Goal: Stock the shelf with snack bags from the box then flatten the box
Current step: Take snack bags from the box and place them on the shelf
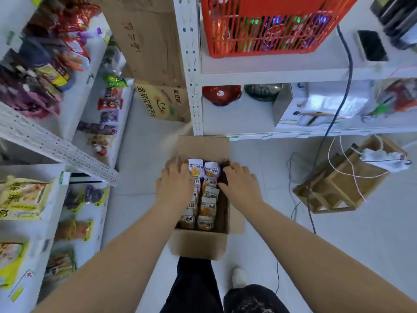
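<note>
Early going, by the look of it: the box (198,245) stood open on the floor (259,256) right at the person's feet, and it was packed. The snack bags (206,208) filled it in two upright rows from the near wall to the far end, orange-and-white packs pressed together with a dark gap along the right wall. Nothing looked lifted out yet, so the stocking and the flattening both appeared to lie ahead.

At the far end, the left grip (174,184) lay spread flat against the left row's outer side. The right grip (240,181) curled its fingers down beside the right row; whether it pinched a bag could not be told. The shelf (45,143) waited to the left, already carrying other snacks.
</note>
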